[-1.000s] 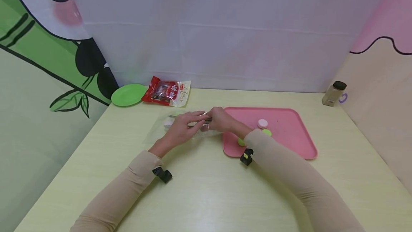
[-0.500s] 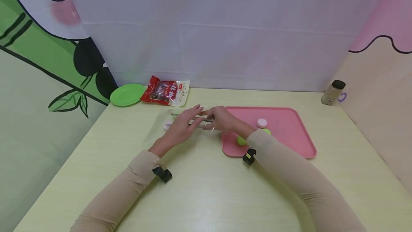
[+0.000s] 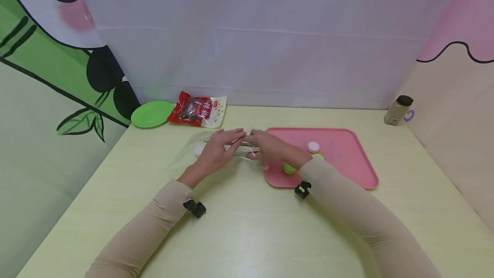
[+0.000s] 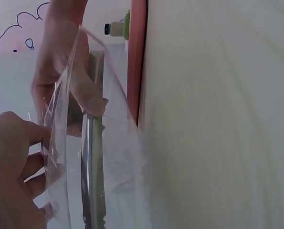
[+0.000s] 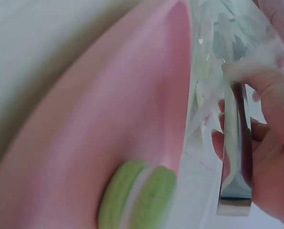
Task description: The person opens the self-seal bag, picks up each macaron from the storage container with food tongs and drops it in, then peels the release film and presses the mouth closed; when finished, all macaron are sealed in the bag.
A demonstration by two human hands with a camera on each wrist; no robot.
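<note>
Gripping metal tongs [image 5: 238,183], R hand [image 3: 273,147] sits by pink tray's [image 3: 343,162] L edge, thumb & fingers round the handle. Tongs reach into clear bag [image 4: 60,152], just L of tray. L hand [image 3: 215,152], farther L of tray, touches bag; can't tell if it's pinching. On tray: 1 pink macaron [image 3: 313,147], 2 green macarons [image 5: 153,198]. Behind tray, to L: red snack pack [image 3: 197,110], then green plate [image 3: 152,114]; to R, jar [image 3: 396,113] w/ black lid.

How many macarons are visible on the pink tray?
3: a pink macaron, a green macaron just in front of it, partly covered by the right sleeve, and another green macaron near the tray's left edge. The sleeve may hide more.
</note>
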